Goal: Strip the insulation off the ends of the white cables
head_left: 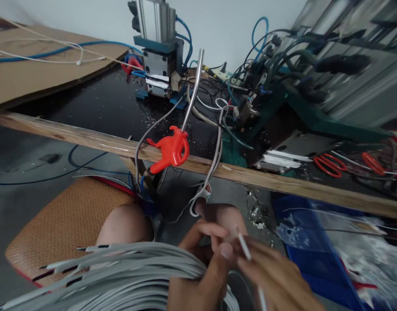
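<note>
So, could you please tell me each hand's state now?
Left hand: closed around a bundle of grey cables.
Right hand: blurred, a thin white cable against it; whether it grips cannot be told.

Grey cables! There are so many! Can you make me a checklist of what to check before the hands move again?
1. Left hand on the grey cables: ok, it is around the bundle.
2. Right hand gripping the thin white strand: cannot tell, blurred.
3. Cable ends level with each other: not ok, they stick out unevenly.
4. Red gun-shaped tool away from both hands: ok, it is at the table's wooden edge.
5. Red loop handles away from both hands: ok.
</note>
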Demonstrator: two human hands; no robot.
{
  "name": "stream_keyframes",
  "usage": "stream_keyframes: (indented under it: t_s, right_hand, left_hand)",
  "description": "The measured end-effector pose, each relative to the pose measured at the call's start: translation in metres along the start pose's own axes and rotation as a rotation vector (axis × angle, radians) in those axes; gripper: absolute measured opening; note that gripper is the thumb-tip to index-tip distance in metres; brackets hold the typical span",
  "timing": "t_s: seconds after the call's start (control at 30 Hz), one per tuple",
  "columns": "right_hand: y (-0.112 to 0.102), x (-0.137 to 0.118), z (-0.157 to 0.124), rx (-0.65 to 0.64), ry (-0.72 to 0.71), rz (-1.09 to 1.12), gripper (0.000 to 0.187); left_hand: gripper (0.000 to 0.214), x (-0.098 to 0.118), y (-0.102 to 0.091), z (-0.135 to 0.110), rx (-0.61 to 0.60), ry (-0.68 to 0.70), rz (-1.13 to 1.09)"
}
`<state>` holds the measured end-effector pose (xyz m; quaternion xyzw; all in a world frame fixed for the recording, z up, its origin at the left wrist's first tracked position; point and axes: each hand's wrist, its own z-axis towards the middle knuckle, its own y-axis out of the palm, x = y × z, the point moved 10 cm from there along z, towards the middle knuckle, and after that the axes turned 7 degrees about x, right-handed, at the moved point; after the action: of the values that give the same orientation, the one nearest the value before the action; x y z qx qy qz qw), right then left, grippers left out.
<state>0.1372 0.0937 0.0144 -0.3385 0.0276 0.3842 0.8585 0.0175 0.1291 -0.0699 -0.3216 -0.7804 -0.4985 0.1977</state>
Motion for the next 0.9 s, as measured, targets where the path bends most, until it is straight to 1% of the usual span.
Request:
stream_keyframes:
  t_s: [0.07,0.13,0.17,0.2,0.23,0.3,0.33,0.37,0.4,0.47,0.5,0.57,0.6,0.63,0.67,0.77,0.83,0.9]
  right_hand:
    - [0.006,0.043,-0.006,-0.012,0.114,0.073,0.039]
    - [0.027,0.087,-0.016,-0.128,0.189,0.09,0.034]
    - [0.038,0.105,-0.022,-0.195,0.213,0.097,0.037]
    - [0.047,0.122,-0.029,-0.252,0.239,0.1,0.042]
    - [0.051,0.136,-0.036,-0.282,0.27,0.09,0.048]
    - [0.049,0.152,-0.045,-0.29,0.34,0.049,0.056]
    - [0.044,0.153,-0.047,-0.277,0.375,0.028,0.054]
    - [0.037,0.148,-0.047,-0.267,0.407,0.016,0.05]
    - [0.031,0.139,-0.044,-0.263,0.432,0.018,0.043]
    - [0.026,0.107,-0.034,-0.314,0.456,0.087,0.03]
    - [0.028,0.087,-0.029,-0.373,0.458,0.165,0.026]
    - [0.039,0.048,-0.023,-0.516,0.49,0.414,0.023]
    - [0.044,0.035,-0.023,-0.562,0.538,0.529,0.022]
    - [0.048,0.028,-0.024,-0.586,0.6,0.621,0.021]
    - [0.052,0.026,-0.027,-0.59,0.667,0.679,0.021]
    - [0.06,0.035,-0.041,-0.582,0.822,0.755,0.022]
    - [0.065,0.044,-0.055,-0.576,0.903,0.806,0.025]
    - [0.068,0.053,-0.068,-0.542,0.987,0.859,0.034]
  left_hand:
    - [0.027,-0.003,0.002,0.0,-0.007,-0.057,-0.041]
    - [0.027,-0.003,0.004,0.0,-0.019,-0.076,-0.064]
    - [0.027,-0.002,0.005,0.0,-0.029,-0.077,-0.07]
    - [0.026,-0.002,0.006,0.0,-0.038,-0.074,-0.074]
    - [0.026,-0.001,0.006,0.0,-0.046,-0.068,-0.075]
    - [0.023,-0.001,0.007,0.001,-0.062,-0.053,-0.069]
    - [0.02,-0.001,0.008,0.001,-0.076,-0.041,-0.065]
    - [0.017,-0.002,0.009,0.002,-0.091,-0.03,-0.06]
    - [0.014,-0.002,0.009,0.003,-0.106,-0.021,-0.049]
    - [0.009,-0.004,0.011,0.004,-0.134,-0.006,-0.028]
    - [0.008,-0.004,0.011,0.004,-0.147,0.001,-0.019]
    - [0.009,-0.005,0.013,0.005,-0.176,0.009,-0.011]
    - [0.009,-0.004,0.015,0.006,-0.193,0.016,-0.015]
    - [0.009,-0.003,0.016,0.006,-0.21,0.023,-0.02]
    - [0.01,-0.003,0.017,0.006,-0.227,0.027,-0.023]
    - [0.01,-0.004,0.019,0.005,-0.285,0.031,-0.011]
    - [0.01,-0.006,0.019,0.004,-0.314,0.031,0.044]
    - [0.012,-0.006,0.02,0.003,-0.332,0.036,0.12]
